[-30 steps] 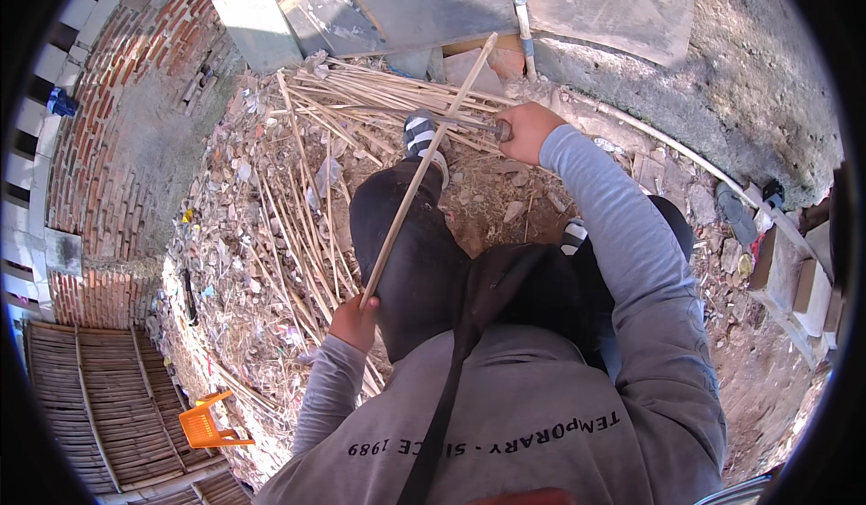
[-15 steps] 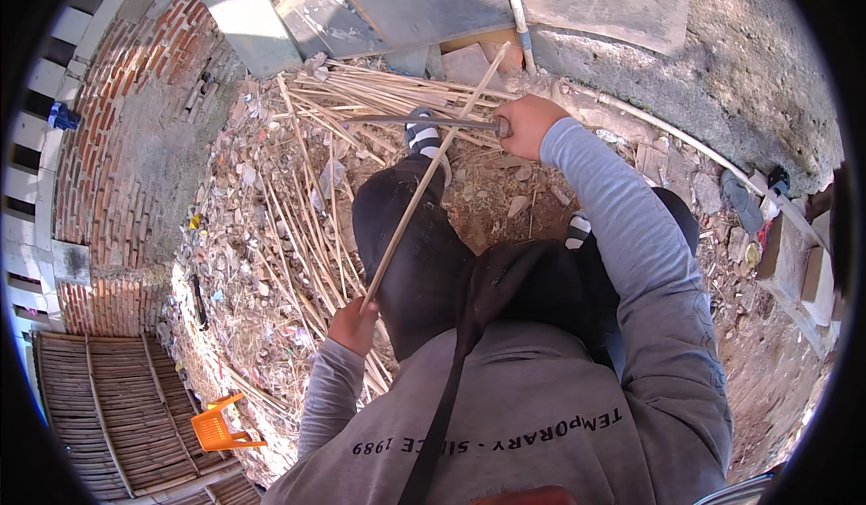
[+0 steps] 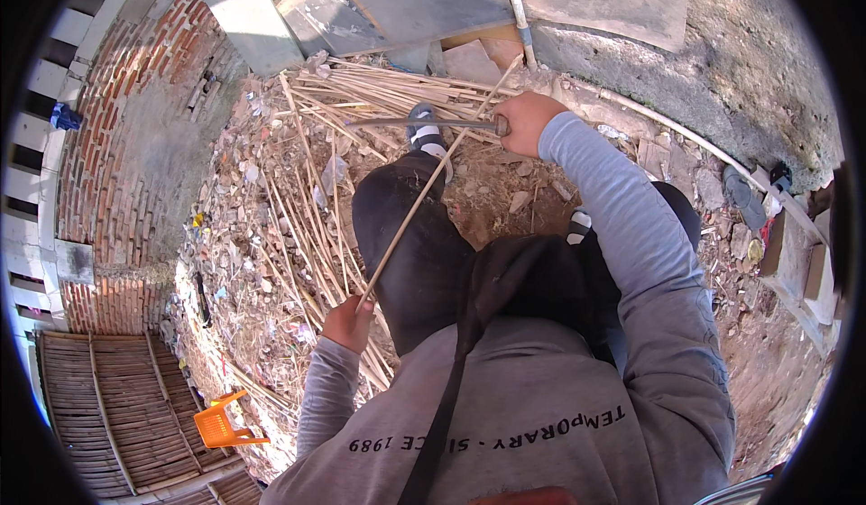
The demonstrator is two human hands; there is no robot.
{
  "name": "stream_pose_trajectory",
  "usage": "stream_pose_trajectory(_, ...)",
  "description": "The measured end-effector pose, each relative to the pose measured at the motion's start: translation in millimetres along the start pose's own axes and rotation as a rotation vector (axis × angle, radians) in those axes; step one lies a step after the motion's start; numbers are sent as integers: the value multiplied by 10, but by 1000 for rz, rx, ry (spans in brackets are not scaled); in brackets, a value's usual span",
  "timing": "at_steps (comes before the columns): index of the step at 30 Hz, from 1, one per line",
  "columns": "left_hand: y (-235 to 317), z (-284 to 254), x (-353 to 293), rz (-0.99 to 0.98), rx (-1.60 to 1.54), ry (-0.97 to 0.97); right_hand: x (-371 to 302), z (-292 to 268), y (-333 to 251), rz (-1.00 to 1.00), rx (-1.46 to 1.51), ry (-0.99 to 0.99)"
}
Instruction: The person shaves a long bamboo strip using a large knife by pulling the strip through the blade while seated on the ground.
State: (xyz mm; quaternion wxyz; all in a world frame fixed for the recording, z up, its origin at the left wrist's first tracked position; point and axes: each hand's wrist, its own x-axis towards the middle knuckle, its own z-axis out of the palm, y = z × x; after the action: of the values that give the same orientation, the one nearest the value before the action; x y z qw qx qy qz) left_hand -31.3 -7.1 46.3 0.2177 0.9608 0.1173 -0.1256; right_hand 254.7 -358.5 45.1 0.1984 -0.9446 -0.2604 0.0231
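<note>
My left hand (image 3: 347, 326) is closed round the near end of a long thin bamboo strip (image 3: 406, 220), which slants up and to the right over my left thigh. In my right hand (image 3: 530, 124) is the handle of a machete (image 3: 424, 123); its long dark blade points left. Blade and strip cross just in front of my right hand, near my left shoe (image 3: 424, 131). Whether the edge bites into the strip is too small to tell. More bamboo strips (image 3: 397, 86) lie heaped beyond my foot, and others (image 3: 302, 234) spread on the ground to the left.
Rubble and dry litter cover the ground (image 3: 244, 270). An orange plastic chair (image 3: 216, 426) stands at the lower left beside a bamboo-slat panel (image 3: 117, 415). Flat boards (image 3: 424, 4) lean at the far side, with an upright pipe (image 3: 518, 13). A brick wall (image 3: 117, 162) rises at left.
The strip's far end has shifted slightly right and down, and its angle is a little changed. Both hands keep their grips; the machete stays nearly in place.
</note>
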Motion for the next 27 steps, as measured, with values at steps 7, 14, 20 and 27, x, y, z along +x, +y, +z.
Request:
stream_pose_trajectory(7,-144,72,133,20,-243,-21,-4,-48,435,153,131,-5)
stream_pose_trajectory(14,-176,252,54,-46,-54,64,-126,-189,-238,-20,-36,-38)
stream_pose_trajectory(20,-125,223,202,6,-54,63,88,-107,460,191,144,-10)
stream_pose_trajectory(27,-234,323,86,-119,-42,56,-23,-63,-63,-41,48,98)
